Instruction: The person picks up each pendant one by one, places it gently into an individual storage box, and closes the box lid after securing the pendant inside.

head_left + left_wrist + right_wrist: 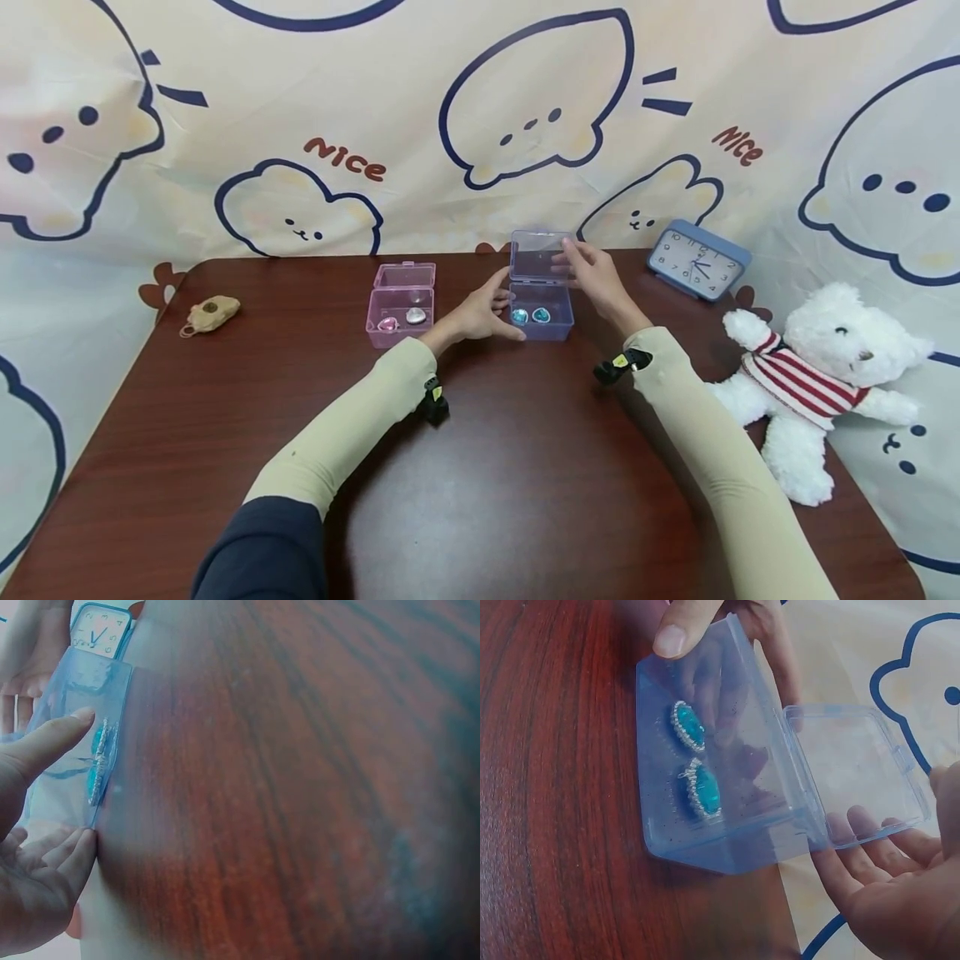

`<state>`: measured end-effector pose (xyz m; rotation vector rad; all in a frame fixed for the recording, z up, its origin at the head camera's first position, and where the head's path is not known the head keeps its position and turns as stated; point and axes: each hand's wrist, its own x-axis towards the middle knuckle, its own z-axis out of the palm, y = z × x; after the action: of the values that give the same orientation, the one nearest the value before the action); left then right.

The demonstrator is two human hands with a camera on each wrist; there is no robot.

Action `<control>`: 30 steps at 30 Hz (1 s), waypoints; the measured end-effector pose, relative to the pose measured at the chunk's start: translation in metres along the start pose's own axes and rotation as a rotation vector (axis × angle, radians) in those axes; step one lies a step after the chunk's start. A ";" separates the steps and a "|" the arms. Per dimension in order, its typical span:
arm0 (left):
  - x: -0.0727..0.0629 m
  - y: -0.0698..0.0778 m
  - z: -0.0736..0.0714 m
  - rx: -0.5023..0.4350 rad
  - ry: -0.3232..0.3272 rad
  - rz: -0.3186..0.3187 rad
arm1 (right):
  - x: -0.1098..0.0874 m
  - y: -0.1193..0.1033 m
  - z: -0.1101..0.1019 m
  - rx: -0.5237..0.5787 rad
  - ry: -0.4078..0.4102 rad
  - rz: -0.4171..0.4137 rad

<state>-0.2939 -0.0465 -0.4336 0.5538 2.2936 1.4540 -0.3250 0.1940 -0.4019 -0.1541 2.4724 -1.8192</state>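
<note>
A small clear-blue plastic box (547, 327) stands on the table with its hinged lid (531, 257) raised. Two teal gems (705, 789) with silvery beaded borders lie inside it. My left hand (480, 312) grips the box's left side, its thumb at the near corner and its fingers along the wall. At the lid's right, my right hand (596, 279) has its fingers behind the clear panel and its thumb by the top edge. Left of both hands, a pink box (381, 335) stands with its lid up, holding a pink gem (387, 324) and a silvery one (416, 316).
A blue clock (696, 260) stands beyond my right hand. At the table's right edge leans a white teddy bear (813, 383) in a striped shirt. A small tan item with a loop (212, 315) lies at far left. Behind the table (480, 483) hangs a printed cloth (420, 92).
</note>
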 end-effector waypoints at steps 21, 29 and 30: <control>0.000 0.000 -0.001 -0.009 -0.009 0.031 | -0.010 -0.005 -0.013 0.123 -0.134 0.029; 0.000 -0.001 0.001 0.001 0.000 0.017 | -0.015 0.000 -0.019 0.060 -0.199 0.048; 0.001 -0.002 0.001 0.002 0.001 0.019 | -0.015 0.001 -0.019 0.057 -0.207 0.049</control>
<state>-0.2943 -0.0464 -0.4356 0.5767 2.2965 1.4617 -0.3119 0.2143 -0.3974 -0.2619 2.2628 -1.7540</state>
